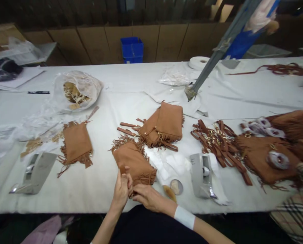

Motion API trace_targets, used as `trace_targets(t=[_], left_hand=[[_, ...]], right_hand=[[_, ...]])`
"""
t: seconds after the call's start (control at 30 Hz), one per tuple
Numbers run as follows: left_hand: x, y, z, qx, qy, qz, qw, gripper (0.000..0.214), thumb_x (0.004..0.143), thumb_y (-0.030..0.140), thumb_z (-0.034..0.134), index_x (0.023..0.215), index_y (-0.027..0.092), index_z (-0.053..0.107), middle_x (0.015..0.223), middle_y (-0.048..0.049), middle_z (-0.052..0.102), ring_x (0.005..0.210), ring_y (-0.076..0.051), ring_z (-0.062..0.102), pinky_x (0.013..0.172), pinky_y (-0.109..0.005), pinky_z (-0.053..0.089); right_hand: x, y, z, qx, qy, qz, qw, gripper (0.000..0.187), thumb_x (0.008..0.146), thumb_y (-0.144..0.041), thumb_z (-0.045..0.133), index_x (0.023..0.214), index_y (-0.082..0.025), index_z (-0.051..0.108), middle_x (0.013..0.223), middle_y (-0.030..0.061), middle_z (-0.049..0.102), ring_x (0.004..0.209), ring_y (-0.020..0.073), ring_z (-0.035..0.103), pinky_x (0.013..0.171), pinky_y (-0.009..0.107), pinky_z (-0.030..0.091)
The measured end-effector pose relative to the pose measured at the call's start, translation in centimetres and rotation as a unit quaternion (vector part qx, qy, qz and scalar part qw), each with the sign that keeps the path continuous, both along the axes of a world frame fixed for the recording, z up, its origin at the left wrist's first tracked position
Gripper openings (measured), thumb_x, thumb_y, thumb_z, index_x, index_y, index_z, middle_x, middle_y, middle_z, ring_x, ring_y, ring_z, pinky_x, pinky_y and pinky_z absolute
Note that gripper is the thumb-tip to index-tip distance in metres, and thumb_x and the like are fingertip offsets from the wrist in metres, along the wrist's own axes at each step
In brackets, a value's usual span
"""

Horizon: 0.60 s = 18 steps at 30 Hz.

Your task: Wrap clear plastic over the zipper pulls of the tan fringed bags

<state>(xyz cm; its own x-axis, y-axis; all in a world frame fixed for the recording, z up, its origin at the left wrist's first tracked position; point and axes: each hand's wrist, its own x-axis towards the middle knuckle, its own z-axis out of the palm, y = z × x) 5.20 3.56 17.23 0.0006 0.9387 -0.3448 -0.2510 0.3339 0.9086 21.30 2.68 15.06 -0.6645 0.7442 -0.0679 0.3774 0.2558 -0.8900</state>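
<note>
A brown fringed leather pouch lies on the white-covered table right in front of me. My left hand is closed around a short brown leather strap, whose end sticks up above the fist. Close beside it, at the pouch's near corner, my right hand pinches with its fingertips; a small dark bit shows there, too hidden to name. A white band wraps the right wrist. Just behind lie stacked fringed pouches with wrist straps and metal clasps. Another fringed pouch rests to the left.
Tape dispensers stand at left and right. A pile of leather straps and more brown bags lie rightward. Behind are an open plastic bag and a slanted metal post. Parts of other people show at the edges.
</note>
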Motion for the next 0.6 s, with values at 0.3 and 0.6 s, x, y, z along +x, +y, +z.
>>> trace_targets(t=[0.3, 0.6], left_hand=[[0.0, 1.8, -0.5, -0.106, 0.02, -0.082, 0.991, 0.043, 0.074, 0.058, 0.062, 0.091, 0.019, 0.052, 0.056, 0.0086, 0.049, 0.036, -0.004, 0.037, 0.034, -0.015, 0.03], [1.0, 0.3, -0.6, -0.125, 0.022, -0.077, 0.989, 0.039, 0.082, 0.059, 0.053, 0.09, 0.021, 0.05, 0.043, 0.0124, 0.041, 0.028, -0.004, 0.029, 0.029, -0.013, 0.026]], right_hand=[[13.6, -5.8, -8.1, -0.028, -0.368, -0.35, 0.861, 0.027, 0.091, -0.031, 0.041, 0.091, -0.018, 0.065, 0.079, 0.0066, 0.063, 0.069, 0.0194, 0.059, 0.065, 0.029, 0.041], [13.5, -3.8, -8.8, -0.007, -0.385, -0.286, 0.878, 0.021, 0.081, -0.011, 0.047, 0.084, -0.021, 0.066, 0.077, 0.0051, 0.068, 0.07, 0.0198, 0.061, 0.065, 0.029, 0.038]])
